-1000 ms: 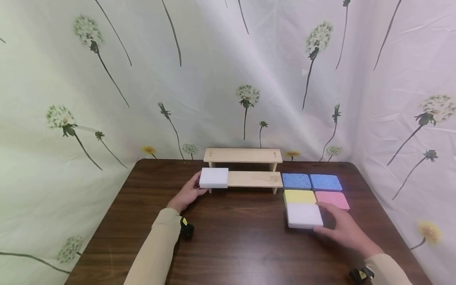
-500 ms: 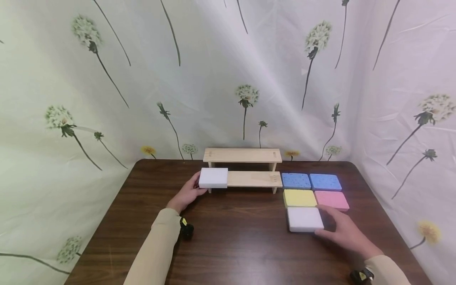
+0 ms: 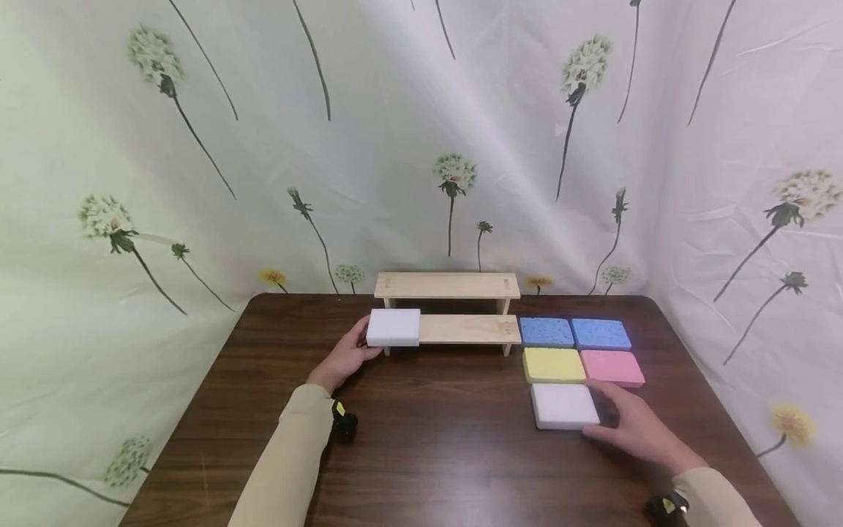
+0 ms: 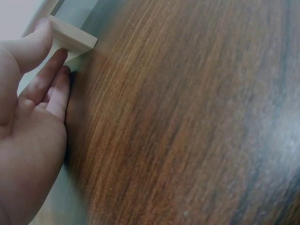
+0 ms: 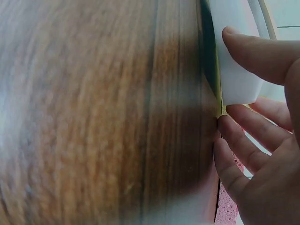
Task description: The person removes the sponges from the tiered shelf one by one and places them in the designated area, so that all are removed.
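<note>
On the left end of the lower step of a small wooden two-step shelf (image 3: 470, 329) lies a white sponge block (image 3: 394, 326). My left hand (image 3: 344, 359) holds it at its left end, thumb at the front; in the left wrist view that hand (image 4: 33, 108) is close beside a shelf leg (image 4: 75, 35). A second white sponge block (image 3: 564, 406) lies flat on the table, just in front of a yellow sponge (image 3: 553, 364). My right hand (image 3: 635, 424) grips its right end, and the right wrist view has the thumb along the white block's side (image 5: 239, 65).
Two blue sponges (image 3: 546, 332) sit right of the shelf, with a pink sponge (image 3: 612, 367) in front of them beside the yellow one. The dark wooden table (image 3: 421, 454) ends at a flower-print curtain (image 3: 395, 146) behind and at both sides.
My right hand has brought the second white block down and slightly toward me, off its overlap with the yellow sponge. The left hand and its block have stayed in place.
</note>
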### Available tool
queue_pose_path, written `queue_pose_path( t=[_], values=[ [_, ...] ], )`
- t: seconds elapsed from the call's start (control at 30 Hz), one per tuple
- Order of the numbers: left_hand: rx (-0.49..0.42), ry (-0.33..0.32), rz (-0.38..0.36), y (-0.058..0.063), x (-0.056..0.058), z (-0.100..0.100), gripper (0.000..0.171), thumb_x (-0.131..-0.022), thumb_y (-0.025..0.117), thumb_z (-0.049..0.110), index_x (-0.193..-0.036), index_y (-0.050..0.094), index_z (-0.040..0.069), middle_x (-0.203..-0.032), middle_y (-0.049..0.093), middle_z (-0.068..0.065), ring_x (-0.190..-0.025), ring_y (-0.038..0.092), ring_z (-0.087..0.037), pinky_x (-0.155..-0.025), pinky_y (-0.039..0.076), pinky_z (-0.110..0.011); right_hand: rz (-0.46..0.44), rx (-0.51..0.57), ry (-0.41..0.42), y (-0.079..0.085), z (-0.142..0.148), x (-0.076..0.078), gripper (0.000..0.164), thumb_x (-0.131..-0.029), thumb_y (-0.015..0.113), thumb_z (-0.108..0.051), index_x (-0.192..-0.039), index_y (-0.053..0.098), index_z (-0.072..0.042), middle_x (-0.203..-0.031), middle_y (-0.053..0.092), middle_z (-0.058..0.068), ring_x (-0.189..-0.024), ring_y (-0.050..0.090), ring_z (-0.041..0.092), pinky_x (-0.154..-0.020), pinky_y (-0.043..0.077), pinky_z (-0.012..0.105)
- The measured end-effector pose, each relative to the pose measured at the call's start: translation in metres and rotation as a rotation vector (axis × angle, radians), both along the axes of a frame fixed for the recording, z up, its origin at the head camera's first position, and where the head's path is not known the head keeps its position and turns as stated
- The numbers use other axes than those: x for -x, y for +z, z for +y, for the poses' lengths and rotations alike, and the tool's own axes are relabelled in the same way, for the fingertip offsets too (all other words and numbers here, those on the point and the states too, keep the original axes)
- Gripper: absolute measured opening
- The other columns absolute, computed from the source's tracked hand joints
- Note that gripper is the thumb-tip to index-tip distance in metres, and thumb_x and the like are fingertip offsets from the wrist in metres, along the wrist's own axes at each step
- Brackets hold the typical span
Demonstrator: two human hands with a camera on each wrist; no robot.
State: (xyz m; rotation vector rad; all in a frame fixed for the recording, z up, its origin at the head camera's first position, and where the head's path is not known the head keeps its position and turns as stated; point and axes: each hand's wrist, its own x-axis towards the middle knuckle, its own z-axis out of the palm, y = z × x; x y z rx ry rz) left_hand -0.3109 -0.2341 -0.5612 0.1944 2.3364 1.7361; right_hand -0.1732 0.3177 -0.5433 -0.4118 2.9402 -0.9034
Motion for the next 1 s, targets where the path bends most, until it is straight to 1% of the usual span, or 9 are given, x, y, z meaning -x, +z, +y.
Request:
queue_pose_path(
  t=[0.1, 0.27, 0.37, 0.53, 0.77, 1.0],
  values=[
    [0.002, -0.005, 0.003, 0.0001, -0.0003, -0.0005, 0.082, -0.100, 0.063, -0.001, -0.169, 0.019, 0.012, -0.169, 0.033, -0.019, -0.156, 0.031, -0.036, -0.126, 0.025, -0.054, 0.005, -0.009, 0.003, -0.0010, -0.0008, 0.0009, 0.086, -0.081, 0.091, -0.042, -0.150, 0.053, -0.008, -0.144, 0.063, 0.017, -0.126, 0.064, 0.039, -0.101, 0.054, 0.060],
    [0.008, 0.006, 0.005, -0.0004, -0.0001, -0.0013, 0.083, -0.100, 0.064, 0.000, -0.168, 0.020, 0.013, -0.168, 0.033, -0.019, -0.156, 0.031, -0.036, -0.126, 0.026, -0.054, -0.006, -0.021, -0.010, -0.0017, -0.0011, 0.0028, 0.086, -0.080, 0.092, -0.039, -0.150, 0.053, -0.009, -0.146, 0.062, 0.017, -0.130, 0.061, 0.041, -0.104, 0.050, 0.063],
    [0.002, 0.010, 0.008, 0.0001, 0.0000, -0.0008, 0.082, -0.100, 0.064, -0.001, -0.168, 0.021, 0.013, -0.168, 0.034, -0.018, -0.155, 0.032, -0.034, -0.126, 0.026, -0.053, -0.009, -0.028, -0.012, -0.0014, -0.0009, 0.0033, 0.087, -0.080, 0.092, -0.040, -0.151, 0.053, -0.008, -0.146, 0.061, 0.018, -0.131, 0.059, 0.042, -0.105, 0.049, 0.064],
    [0.008, 0.007, 0.001, 0.0001, -0.0004, -0.0007, 0.081, -0.100, 0.063, -0.002, -0.168, 0.021, 0.014, -0.168, 0.034, -0.018, -0.155, 0.032, -0.034, -0.126, 0.026, -0.052, -0.014, -0.030, -0.011, -0.0005, -0.0011, 0.0027, 0.087, -0.080, 0.092, -0.041, -0.150, 0.053, -0.008, -0.146, 0.061, 0.019, -0.130, 0.061, 0.042, -0.103, 0.051, 0.063],
    [0.013, 0.010, -0.006, 0.0009, -0.0008, -0.0004, 0.082, -0.100, 0.064, 0.000, -0.168, 0.021, 0.016, -0.170, 0.031, -0.016, -0.157, 0.028, -0.033, -0.127, 0.025, -0.052, -0.007, -0.025, -0.015, -0.0015, -0.0019, 0.0013, 0.087, -0.079, 0.093, -0.040, -0.150, 0.053, -0.007, -0.144, 0.062, 0.020, -0.129, 0.061, 0.043, -0.103, 0.051, 0.063],
    [0.026, 0.008, -0.005, -0.0006, 0.0016, -0.0010, 0.083, -0.100, 0.065, 0.001, -0.168, 0.021, 0.014, -0.169, 0.033, -0.017, -0.156, 0.031, -0.034, -0.126, 0.025, -0.052, -0.010, -0.029, -0.021, -0.0011, -0.0017, -0.0004, 0.087, -0.080, 0.092, -0.040, -0.150, 0.052, -0.007, -0.144, 0.062, 0.019, -0.129, 0.061, 0.042, -0.103, 0.050, 0.063]
  ],
)
